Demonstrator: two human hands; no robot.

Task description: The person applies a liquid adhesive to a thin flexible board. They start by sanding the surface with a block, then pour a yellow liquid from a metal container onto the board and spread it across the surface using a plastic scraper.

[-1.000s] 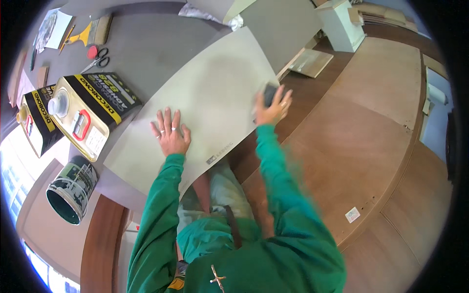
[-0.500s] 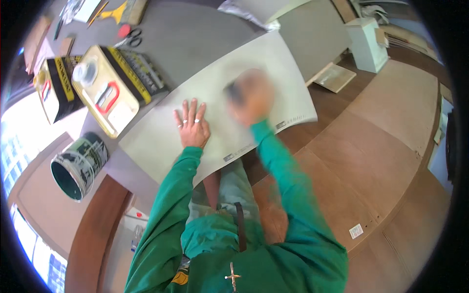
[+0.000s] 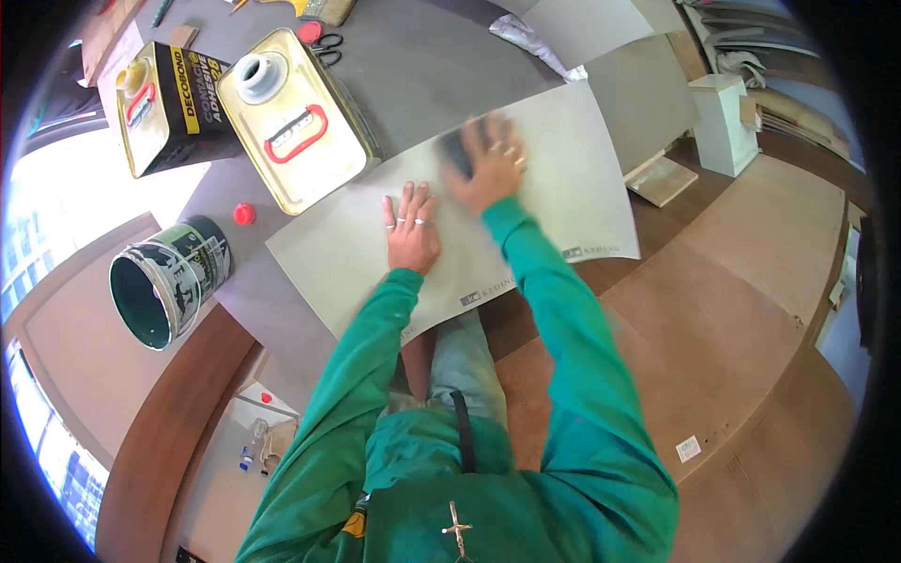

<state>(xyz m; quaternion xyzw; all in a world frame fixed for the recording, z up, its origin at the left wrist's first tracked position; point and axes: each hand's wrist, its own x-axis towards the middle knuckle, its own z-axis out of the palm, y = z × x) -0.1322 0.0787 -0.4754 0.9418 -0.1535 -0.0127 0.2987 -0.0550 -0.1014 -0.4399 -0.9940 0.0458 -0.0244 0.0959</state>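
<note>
A large pale sheet (image 3: 572,169) with a curled near edge lies across the grey table. Flat on its left part rests my left hand (image 3: 413,235), fingers stretched out, rings on two of them, holding nothing. My right hand (image 3: 496,171) is on the sheet farther to the right, its fingers over a dark grey flat pad (image 3: 458,150) pressed against the surface. Motion smears the fingers and pad slightly, and the palm covers part of the pad. Both sleeves are green.
Left of the sheet stand two metal cans (image 3: 310,155), the nearer one uncapped. A dark green bucket (image 3: 192,258) and a red cap (image 3: 245,214) sit at the table's left. Scissors (image 3: 328,47) and a wide brush (image 3: 328,9) lie behind. Brown boards (image 3: 713,310) cover the right side.
My right hand and the pad have moved a little away from me over the sheet. My left hand stays flat on it. The view has shifted, showing the red cap beside the bucket.
</note>
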